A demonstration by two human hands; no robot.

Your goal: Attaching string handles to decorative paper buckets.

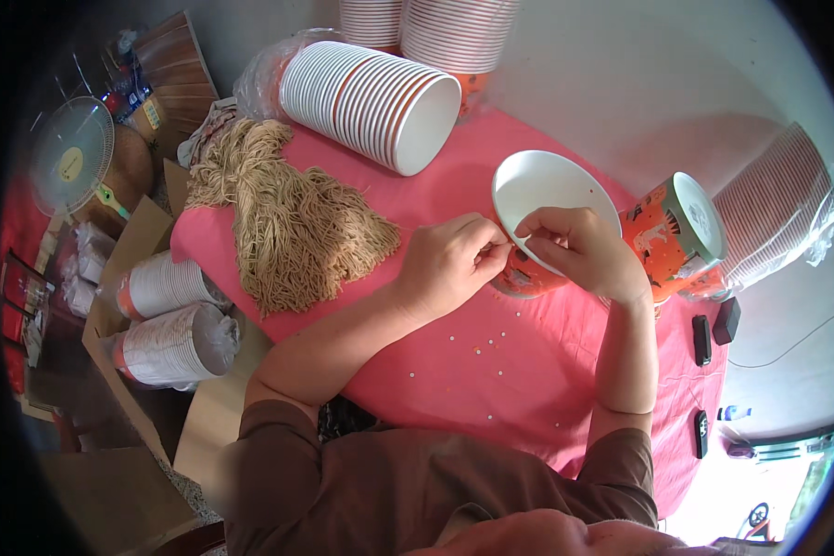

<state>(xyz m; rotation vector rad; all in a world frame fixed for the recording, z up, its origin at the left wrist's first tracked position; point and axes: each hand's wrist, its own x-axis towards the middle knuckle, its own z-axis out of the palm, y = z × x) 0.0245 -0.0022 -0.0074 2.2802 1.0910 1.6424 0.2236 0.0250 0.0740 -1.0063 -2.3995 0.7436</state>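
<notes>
A white-lined paper bucket (pixel 551 181) with an orange printed outside stands upright on the pink-covered table. At its near rim my left hand (pixel 449 264) is closed, thumb and forefinger pinched together. My right hand (pixel 588 246) reaches over the same rim, also with its fingers pinched. The fingertips of both hands are close to each other, and what lies between them is too small to make out. Just right of the bucket is an upside-down orange printed bucket (pixel 663 232). Several tiny white bits (pixel 478 352) are scattered on the cloth before my hands.
A bundle of tan cords (pixel 296 222) lies on the table's left. Behind it rests a stack of white buckets (pixel 371 102) on its side. More wrapped stacked buckets (pixel 778 213) lean at the right. Left of the table, an open cardboard box (pixel 139 241) holds bucket stacks. Small black objects (pixel 701 340) lie along the right edge.
</notes>
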